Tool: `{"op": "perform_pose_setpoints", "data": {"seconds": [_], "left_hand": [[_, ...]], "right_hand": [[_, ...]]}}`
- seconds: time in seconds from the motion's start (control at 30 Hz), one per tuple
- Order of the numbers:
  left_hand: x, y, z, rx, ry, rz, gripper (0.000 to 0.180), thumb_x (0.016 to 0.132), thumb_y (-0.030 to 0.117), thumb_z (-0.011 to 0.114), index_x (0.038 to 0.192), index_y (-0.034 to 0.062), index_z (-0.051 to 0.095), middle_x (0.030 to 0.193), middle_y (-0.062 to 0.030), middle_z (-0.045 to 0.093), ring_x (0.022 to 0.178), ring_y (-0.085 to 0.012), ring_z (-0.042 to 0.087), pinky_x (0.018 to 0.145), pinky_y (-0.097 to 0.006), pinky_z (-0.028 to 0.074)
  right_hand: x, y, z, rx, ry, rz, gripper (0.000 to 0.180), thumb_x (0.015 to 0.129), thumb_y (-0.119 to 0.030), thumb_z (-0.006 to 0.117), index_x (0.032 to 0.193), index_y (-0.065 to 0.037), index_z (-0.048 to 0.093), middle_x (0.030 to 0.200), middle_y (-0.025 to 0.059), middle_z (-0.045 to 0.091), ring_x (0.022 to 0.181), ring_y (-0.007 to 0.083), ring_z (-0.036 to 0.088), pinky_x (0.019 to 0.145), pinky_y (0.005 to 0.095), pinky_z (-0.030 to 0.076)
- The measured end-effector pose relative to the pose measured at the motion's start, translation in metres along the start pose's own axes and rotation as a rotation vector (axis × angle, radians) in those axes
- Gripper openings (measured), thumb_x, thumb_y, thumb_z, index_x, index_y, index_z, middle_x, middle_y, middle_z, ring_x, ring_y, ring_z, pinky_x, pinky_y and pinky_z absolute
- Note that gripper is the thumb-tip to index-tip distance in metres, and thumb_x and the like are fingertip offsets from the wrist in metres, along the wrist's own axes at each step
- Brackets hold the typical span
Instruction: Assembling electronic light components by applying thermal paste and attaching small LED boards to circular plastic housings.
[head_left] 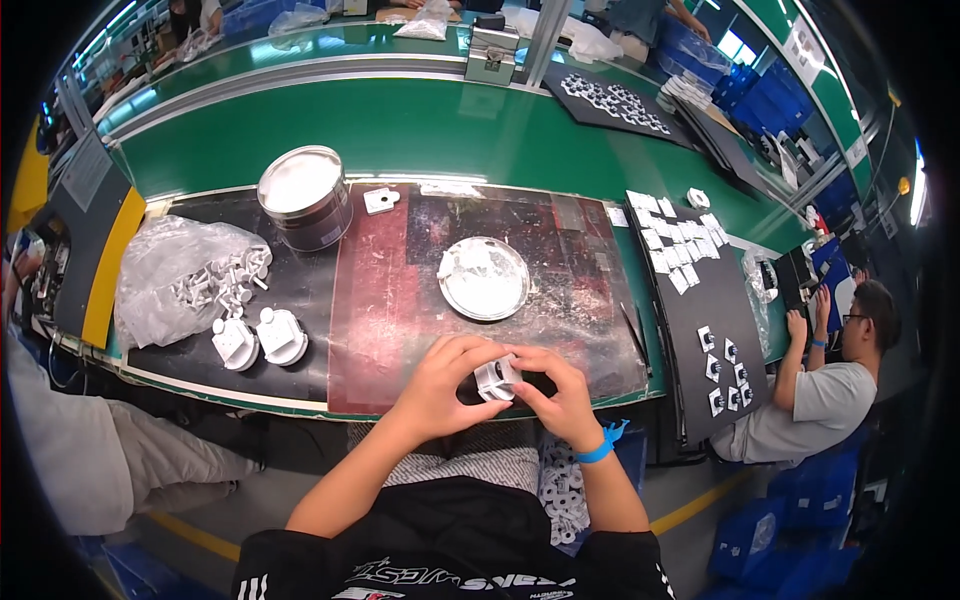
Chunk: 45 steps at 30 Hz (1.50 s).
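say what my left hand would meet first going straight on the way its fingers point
The left hand would first meet the small white part it is holding, then probably the right hand on the far side; exact depth is hard to judge.

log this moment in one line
left hand: holds part | right hand: holds part | ahead: dish | left: tin, bag | right: black board
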<state>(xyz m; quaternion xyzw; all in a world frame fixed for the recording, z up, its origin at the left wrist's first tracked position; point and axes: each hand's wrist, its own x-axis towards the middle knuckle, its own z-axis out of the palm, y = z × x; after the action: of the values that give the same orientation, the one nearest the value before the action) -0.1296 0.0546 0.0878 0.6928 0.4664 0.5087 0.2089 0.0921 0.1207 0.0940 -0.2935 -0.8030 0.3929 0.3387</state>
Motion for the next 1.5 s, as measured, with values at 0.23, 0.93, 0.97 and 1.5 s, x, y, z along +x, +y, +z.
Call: {"op": "perform_pose_setpoints", "data": {"seconds": [0.23,0.93,0.97,1.5], "left_hand": [[-0.006,-0.004,0.002,0.023,-0.065,-0.073,0.042,0.075,0.014,0.087,0.114,0.0118,0.072,0.135,-0.0129,0.064,0.126,-0.0366,0.056,0.108,-0.046,0.046],[-0.016,-0.032,0.015,0.093,-0.041,-0.052,0.04,0.078,0.019,0.083,0.115,0.0097,0.07,0.134,-0.0156,0.06,0.127,-0.0377,0.055,0.106,-0.05,0.043],[-0.014,-0.033,0.021,0.016,0.026,-0.052,0.04,0.078,0.017,0.083,0.116,0.0085,0.07,0.134,-0.0171,0.059,0.125,-0.0385,0.056,0.104,-0.05,0.045],[-0.015,-0.031,0.023,-0.158,0.037,-0.079,0.048,0.076,0.008,0.079,0.121,-0.0003,0.065,0.13,-0.0239,0.063,0.127,-0.0448,0.056,0.107,-0.053,0.045]], "right_hand": [[0.004,-0.009,0.005,-0.083,0.031,-0.031,0.038,0.084,-0.01,0.083,0.12,-0.006,0.072,0.132,0.0149,0.07,0.123,0.0334,0.065,0.104,0.043,0.051],[0.102,-0.11,0.028,-0.152,-0.243,-0.348,0.027,0.084,-0.007,0.076,0.11,-0.003,0.07,0.108,0.0163,0.066,0.095,0.0335,0.067,0.083,0.0417,0.054],[0.115,-0.117,0.04,-0.171,-0.286,-0.401,0.025,0.085,-0.008,0.075,0.11,-0.003,0.07,0.106,0.016,0.066,0.095,0.0346,0.066,0.082,0.042,0.054],[0.264,-0.079,0.283,-0.469,-0.454,-0.623,0.025,0.085,-0.011,0.072,0.105,-0.004,0.059,0.09,0.0211,0.069,0.086,0.0426,0.07,0.072,0.0531,0.057]]}}
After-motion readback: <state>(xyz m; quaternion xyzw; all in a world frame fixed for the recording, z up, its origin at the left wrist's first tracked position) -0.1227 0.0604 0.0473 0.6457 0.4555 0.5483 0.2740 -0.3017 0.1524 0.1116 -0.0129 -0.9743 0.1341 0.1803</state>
